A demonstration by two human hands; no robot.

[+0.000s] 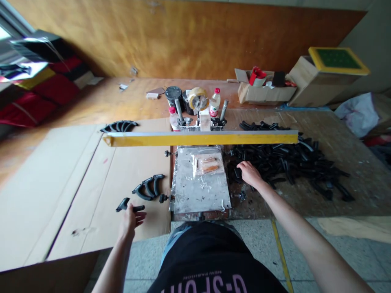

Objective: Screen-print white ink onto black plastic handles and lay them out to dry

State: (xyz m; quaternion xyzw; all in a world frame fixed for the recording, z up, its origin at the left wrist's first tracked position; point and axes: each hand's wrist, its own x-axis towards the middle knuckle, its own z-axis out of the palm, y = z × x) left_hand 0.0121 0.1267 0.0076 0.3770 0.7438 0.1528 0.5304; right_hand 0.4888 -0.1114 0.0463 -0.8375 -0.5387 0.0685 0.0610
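My left hand [131, 219] rests near the front edge of the cardboard sheet [91, 191], fingers loosely around a black curved plastic piece [125, 204]. A small group of the same black curved pieces [148, 186] lies just beyond it. My right hand [249, 173] reaches over the left edge of a large heap of black plastic pieces [290, 162], fingers curled down into them; what they hold is hidden. Between my hands sits a foil-covered plate [200, 191] with a small clear bag [207, 163] on it, under a yellow frame bar [200, 138].
Another fan of black pieces [119, 126] lies at the cardboard's far edge. Bottles [215, 101], a tape roll [198, 99] and a black canister [174, 95] stand behind the bar. Cardboard boxes [265, 87] sit at the back right, red and black fabric [33, 93] at the left.
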